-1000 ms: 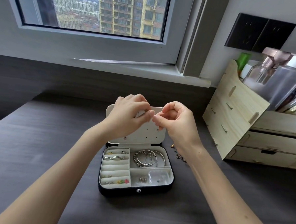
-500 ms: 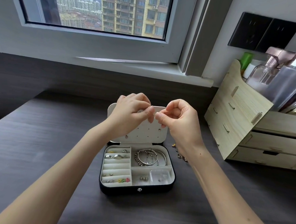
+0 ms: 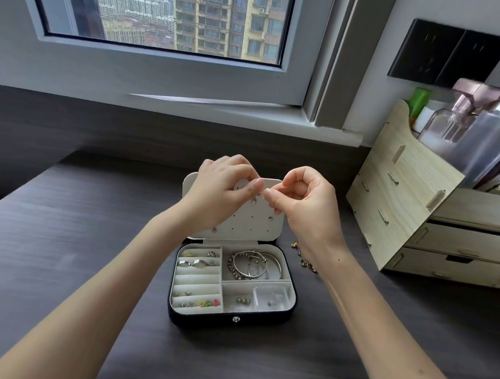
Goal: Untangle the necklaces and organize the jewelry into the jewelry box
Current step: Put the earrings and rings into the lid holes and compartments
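A black jewelry box (image 3: 230, 318) lies open on the dark desk, its white lid (image 3: 270, 228) standing up behind it. Rings and small earrings fill the left slots, silver bangles (image 3: 253, 265) the top right compartment. My left hand (image 3: 222, 193) and my right hand (image 3: 303, 203) are raised in front of the lid, fingertips almost meeting. Between them they pinch a tiny silver earring (image 3: 260, 193), too small to make out clearly. A small stud (image 3: 253, 201) sits on the lid just below. A beaded gold chain (image 3: 304, 260) lies on the desk right of the box, partly hidden by my right wrist.
A pale wooden drawer organizer (image 3: 410, 203) with bottles and cosmetics stands at the right. A window sill (image 3: 218, 112) and dark back panel run behind the desk. Black wall sockets (image 3: 450, 55) are mounted at the upper right.
Both hands stay in front of the lid. Their pinching fingertips have drawn slightly apart, and the tiny silver piece shows between them.
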The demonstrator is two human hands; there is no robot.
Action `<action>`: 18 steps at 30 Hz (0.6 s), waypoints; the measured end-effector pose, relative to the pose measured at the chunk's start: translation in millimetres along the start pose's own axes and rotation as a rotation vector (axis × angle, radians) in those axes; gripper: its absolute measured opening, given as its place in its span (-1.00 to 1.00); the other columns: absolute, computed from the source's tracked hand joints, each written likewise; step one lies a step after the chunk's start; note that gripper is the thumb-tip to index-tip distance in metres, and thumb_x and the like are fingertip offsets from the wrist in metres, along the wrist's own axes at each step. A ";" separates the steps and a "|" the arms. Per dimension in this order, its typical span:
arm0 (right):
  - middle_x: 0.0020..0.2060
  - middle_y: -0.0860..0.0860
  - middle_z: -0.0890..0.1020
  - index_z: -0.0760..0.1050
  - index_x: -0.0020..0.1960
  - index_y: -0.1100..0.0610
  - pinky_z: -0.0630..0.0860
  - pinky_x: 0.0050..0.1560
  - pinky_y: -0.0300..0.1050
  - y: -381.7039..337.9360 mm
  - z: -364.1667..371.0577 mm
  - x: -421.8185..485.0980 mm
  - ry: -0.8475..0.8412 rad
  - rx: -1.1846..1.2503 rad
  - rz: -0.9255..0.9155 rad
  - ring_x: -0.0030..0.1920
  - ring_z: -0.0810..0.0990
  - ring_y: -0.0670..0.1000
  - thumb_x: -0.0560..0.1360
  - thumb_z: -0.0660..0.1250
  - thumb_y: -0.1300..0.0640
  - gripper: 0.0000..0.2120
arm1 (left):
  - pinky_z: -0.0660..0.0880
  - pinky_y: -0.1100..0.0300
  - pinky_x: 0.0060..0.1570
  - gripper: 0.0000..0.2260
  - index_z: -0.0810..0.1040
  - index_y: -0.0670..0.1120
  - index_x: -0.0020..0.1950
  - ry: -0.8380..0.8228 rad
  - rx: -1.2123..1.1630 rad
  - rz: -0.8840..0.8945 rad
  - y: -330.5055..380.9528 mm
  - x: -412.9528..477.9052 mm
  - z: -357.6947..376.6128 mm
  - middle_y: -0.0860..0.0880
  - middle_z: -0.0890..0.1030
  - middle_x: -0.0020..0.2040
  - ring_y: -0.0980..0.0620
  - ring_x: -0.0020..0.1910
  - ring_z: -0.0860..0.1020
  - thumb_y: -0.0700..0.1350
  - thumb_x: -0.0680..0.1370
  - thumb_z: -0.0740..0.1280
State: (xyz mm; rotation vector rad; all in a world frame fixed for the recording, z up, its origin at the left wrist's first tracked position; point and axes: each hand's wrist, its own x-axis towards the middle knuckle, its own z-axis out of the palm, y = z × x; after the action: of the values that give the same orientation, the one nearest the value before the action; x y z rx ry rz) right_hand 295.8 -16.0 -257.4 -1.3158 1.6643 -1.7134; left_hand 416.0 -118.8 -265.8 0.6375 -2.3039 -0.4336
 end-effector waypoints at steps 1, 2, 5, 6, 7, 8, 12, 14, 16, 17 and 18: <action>-0.31 0.15 0.60 0.40 -0.19 0.15 0.54 -0.29 -0.19 0.1 -0.3 0.3 0.003 -0.002 0.001 -0.36 0.53 -0.06 0.37 0.46 0.34 -0.76 | 0.11 0.20 -0.05 -0.62 0.47 0.08 -0.20 -0.016 -0.018 -0.001 -0.1 -0.3 -1.1 0.14 0.46 -0.07 0.12 -0.03 0.40 0.30 0.37 0.02; -0.31 0.14 0.59 0.40 -0.19 0.15 0.54 -0.29 -0.17 0.7 -0.7 0.8 0.006 -0.003 0.001 -0.37 0.53 -0.05 0.37 0.46 0.34 -0.76 | 0.11 0.20 -0.06 -0.62 0.47 0.08 -0.19 -0.032 -0.027 0.000 -0.6 -0.7 -1.8 0.14 0.46 -0.06 0.13 -0.02 0.39 0.30 0.35 0.02; -0.33 0.12 0.60 0.40 -0.19 0.16 0.54 -0.28 -0.16 1.5 -1.1 1.2 0.003 -0.005 -0.002 -0.38 0.53 -0.06 0.38 0.45 0.34 -0.77 | 0.10 0.21 -0.07 -0.65 0.46 0.10 -0.20 -0.041 -0.006 0.014 -0.4 -1.0 -2.4 0.15 0.46 -0.07 0.14 -0.02 0.37 0.30 0.33 0.05; -0.33 0.11 0.60 0.40 -0.18 0.16 0.54 -0.29 -0.17 1.6 -1.0 1.2 0.002 -0.007 -0.007 -0.38 0.53 -0.06 0.38 0.46 0.34 -0.77 | 0.11 0.20 -0.06 -0.66 0.46 0.10 -0.21 -0.036 -0.008 0.009 -0.1 -0.8 -2.5 0.17 0.45 -0.09 0.14 -0.03 0.37 0.30 0.33 0.05; -0.32 0.12 0.61 0.40 -0.18 0.17 0.54 -0.29 -0.19 1.3 -0.7 1.1 0.002 -0.008 -0.014 -0.38 0.54 -0.06 0.37 0.46 0.34 -0.77 | 0.12 0.18 -0.04 -0.67 0.45 0.11 -0.23 -0.033 -0.024 -0.004 0.5 -0.8 -2.9 0.19 0.44 -0.11 0.13 -0.04 0.38 0.30 0.33 0.05; -0.31 0.14 0.62 0.41 -0.18 0.18 0.55 -0.30 -0.21 1.1 -0.5 0.8 0.005 -0.006 -0.021 -0.38 0.55 -0.07 0.37 0.47 0.33 -0.77 | 0.17 0.14 -0.01 -0.70 0.44 0.12 -0.25 -0.031 -0.054 -0.021 1.0 -0.7 -3.2 0.20 0.44 -0.15 0.12 -0.06 0.39 0.29 0.34 0.06; -0.24 0.21 0.63 0.43 -0.15 0.22 0.55 -0.29 -0.25 -1.2 -1.8 0.1 0.014 0.046 -0.047 -0.31 0.61 -0.07 0.36 0.48 0.32 -0.78 | 0.32 -0.02 0.03 -0.85 0.42 0.17 -0.31 -0.038 -0.174 -0.096 4.3 -1.2 -5.6 0.18 0.45 -0.19 0.13 -0.14 0.44 0.18 0.41 0.20; -0.24 0.21 0.63 0.44 -0.14 0.25 0.55 -0.27 -0.25 -1.7 -2.1 0.0 0.016 0.062 -0.056 -0.30 0.62 -0.09 0.37 0.47 0.33 -0.79 | 0.30 0.03 0.01 -0.87 0.43 0.16 -0.31 -0.044 -0.204 -0.122 6.6 -1.7 -6.4 0.15 0.47 -0.18 0.18 -0.15 0.44 0.11 0.44 0.21; -0.23 0.23 0.63 0.44 -0.14 0.25 0.57 -0.25 -0.23 -0.9 -1.7 0.3 0.021 0.066 -0.060 -0.30 0.63 -0.06 0.38 0.46 0.35 -0.81 | 0.24 0.11 -0.02 -0.83 0.44 0.14 -0.31 -0.036 -0.213 -0.144 8.7 -2.2 -6.7 0.11 0.49 -0.16 0.19 -0.16 0.43 0.07 0.49 0.27; -0.23 0.22 0.64 0.45 -0.14 0.25 0.58 -0.23 -0.21 -0.4 -1.6 0.4 0.024 0.060 -0.067 -0.29 0.63 -0.04 0.38 0.45 0.36 -0.82 | 0.22 0.13 -0.03 -0.81 0.45 0.13 -0.31 -0.028 -0.214 -0.158 10.3 -2.7 -7.0 0.09 0.50 -0.15 0.19 -0.15 0.43 0.04 0.51 0.29; -0.23 0.21 0.64 0.45 -0.14 0.24 0.59 -0.20 -0.19 0.4 -1.6 0.4 0.028 0.047 -0.079 -0.28 0.63 -0.02 0.38 0.45 0.36 -0.82 | 0.21 0.14 -0.02 -0.80 0.46 0.13 -0.32 -0.021 -0.220 -0.172 11.1 -2.9 -7.1 0.09 0.51 -0.15 0.19 -0.15 0.43 0.03 0.51 0.30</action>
State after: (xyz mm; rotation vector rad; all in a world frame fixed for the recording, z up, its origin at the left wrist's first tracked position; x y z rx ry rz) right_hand 294.2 -15.5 -257.4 -1.3577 1.5968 -1.8131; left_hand 419.3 -109.0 -257.2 0.7248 -2.1886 -0.7657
